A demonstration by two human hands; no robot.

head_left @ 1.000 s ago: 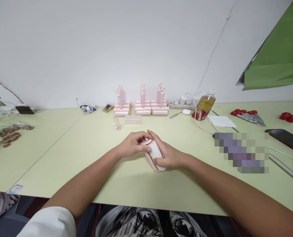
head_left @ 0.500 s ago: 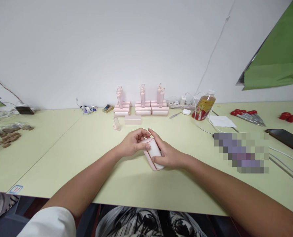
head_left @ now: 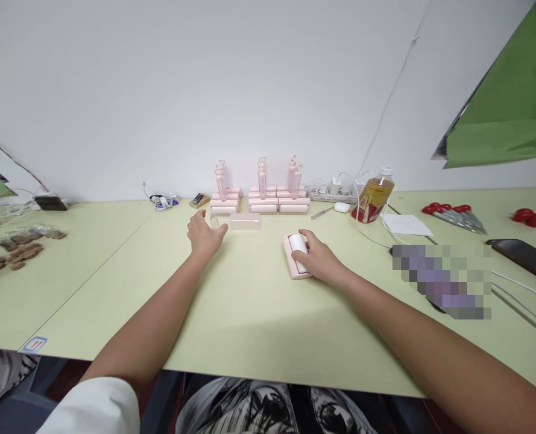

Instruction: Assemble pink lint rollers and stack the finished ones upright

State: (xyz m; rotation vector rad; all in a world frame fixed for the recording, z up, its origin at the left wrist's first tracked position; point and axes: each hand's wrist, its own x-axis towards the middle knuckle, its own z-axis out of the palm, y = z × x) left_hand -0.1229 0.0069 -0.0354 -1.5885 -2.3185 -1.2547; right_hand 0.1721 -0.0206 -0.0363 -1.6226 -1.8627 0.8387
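Pink roller case [head_left: 298, 242], centre-right: right hand [head_left: 318, 257] grips it. Left hand [head_left: 205, 237], centre-left, hangs open by clear tube [head_left: 214, 222]; stray contact could topple it.

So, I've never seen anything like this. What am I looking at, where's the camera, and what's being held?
There's no machine at work here, just someone's two bare hands. One camera, worn on that person's head, looks forward and down. The right hand grips a pink case with a white, roller-like part. The left hand is open around a small clear tube; I can't tell whether it touches. Beside that sits a pinkish box. Along the wall on the table are similar pink cases with upright tubes, and to their right a drink bottle.
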